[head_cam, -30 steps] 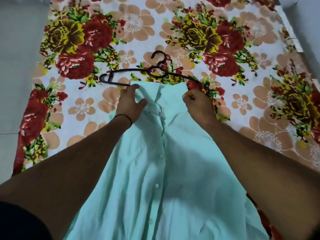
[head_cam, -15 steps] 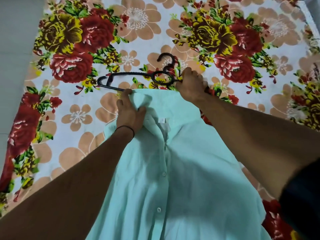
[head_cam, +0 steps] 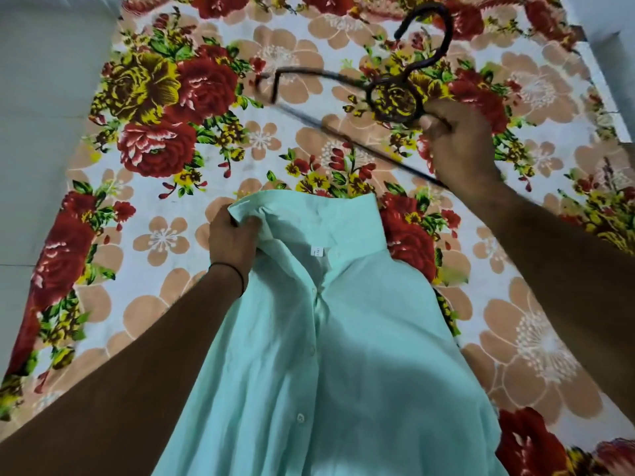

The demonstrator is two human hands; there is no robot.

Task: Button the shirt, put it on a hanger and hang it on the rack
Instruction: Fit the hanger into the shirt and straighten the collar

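A mint-green shirt (head_cam: 343, 355) lies front up on the flowered sheet, its placket buttoned down the middle and its collar toward the far side. My left hand (head_cam: 232, 240) grips the left side of the collar, bunching the cloth. My right hand (head_cam: 460, 139) holds a black hanger (head_cam: 395, 94) by the right side near its neck ring, lifted and tilted above the sheet beyond the collar. The hook points up and away, and the hanger is motion-blurred.
A floral bedsheet (head_cam: 165, 235) with red, yellow and tan flowers covers the surface. Pale grey floor (head_cam: 41, 115) runs along the left, and a grey strip (head_cam: 611, 46) shows at the far right corner. No rack is in view.
My right hand left the collar, took hold of the hanger and lifted it off the sheet, up and to the right. My left hand kept its grip on the collar.
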